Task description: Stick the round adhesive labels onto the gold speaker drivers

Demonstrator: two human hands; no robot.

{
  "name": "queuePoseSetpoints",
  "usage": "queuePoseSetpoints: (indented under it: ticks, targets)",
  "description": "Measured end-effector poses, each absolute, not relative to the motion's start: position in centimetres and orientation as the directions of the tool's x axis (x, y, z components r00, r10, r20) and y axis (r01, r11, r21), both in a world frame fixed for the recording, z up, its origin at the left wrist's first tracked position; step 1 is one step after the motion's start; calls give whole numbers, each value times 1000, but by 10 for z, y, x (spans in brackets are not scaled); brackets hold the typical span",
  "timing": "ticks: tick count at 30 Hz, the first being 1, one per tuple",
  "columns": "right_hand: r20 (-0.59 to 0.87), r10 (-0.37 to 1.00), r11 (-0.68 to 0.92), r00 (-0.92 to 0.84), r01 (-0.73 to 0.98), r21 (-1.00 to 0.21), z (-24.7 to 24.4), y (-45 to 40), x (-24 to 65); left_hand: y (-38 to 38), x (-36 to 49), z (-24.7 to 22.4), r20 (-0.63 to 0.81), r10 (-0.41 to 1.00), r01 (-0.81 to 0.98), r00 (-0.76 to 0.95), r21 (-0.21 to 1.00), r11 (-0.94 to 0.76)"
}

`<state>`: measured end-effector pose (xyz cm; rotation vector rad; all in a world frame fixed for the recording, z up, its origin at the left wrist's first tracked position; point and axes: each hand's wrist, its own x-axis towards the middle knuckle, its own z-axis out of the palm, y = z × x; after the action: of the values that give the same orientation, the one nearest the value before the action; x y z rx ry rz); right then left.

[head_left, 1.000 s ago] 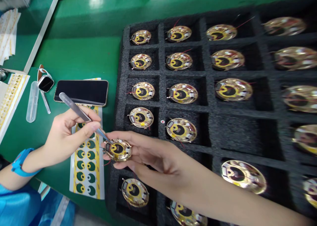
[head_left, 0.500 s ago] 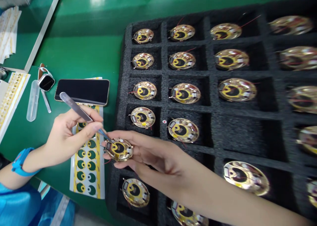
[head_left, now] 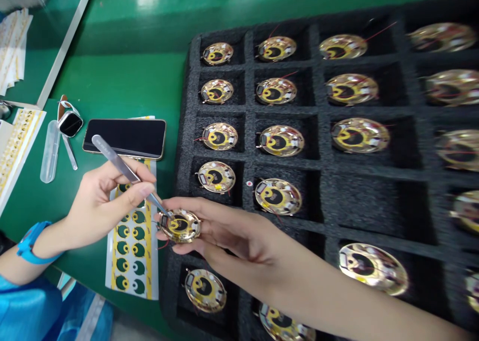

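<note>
My left hand [head_left: 108,201], with a blue wristband, pinches metal tweezers [head_left: 125,171]. The tweezers' tip reaches the upper left part of a gold round case [head_left: 183,226] that looks like a watch part. Inside this case are a yellow-and-black sticker and small components; a thin red wire hangs at its left edge. My right hand [head_left: 239,241] grips the case between thumb and fingers, over the left side of a black foam tray [head_left: 187,131]. Beneath my left hand lies a sticker sheet [head_left: 130,256] with yellow borders and cut-out shapes.
Several similar gold cases [head_left: 279,196] sit in the tray's compartments. Left of it on the green table [head_left: 123,77] lie a phone [head_left: 125,137], a smartwatch [head_left: 70,124] and a clear plastic tube [head_left: 50,151]. More sticker sheets [head_left: 20,141] are at the far left.
The tweezers' tip has shifted slightly right and down, further onto the gold case. My right hand and the case have stayed almost still.
</note>
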<state>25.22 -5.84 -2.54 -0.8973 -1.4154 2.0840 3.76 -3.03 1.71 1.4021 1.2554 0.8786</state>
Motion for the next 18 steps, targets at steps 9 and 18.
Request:
queuePoseSetpoints:
  ticks: [9,18]
  targets:
    - [-235,717,-313,-656,-2,-950,-29,-60,252,-31,38,17,-77,977,273,198,962,21]
    - [-248,721,-304,-647,25,-952,-29,-62,252,-31,39,17,-73,979,273,188,962,19]
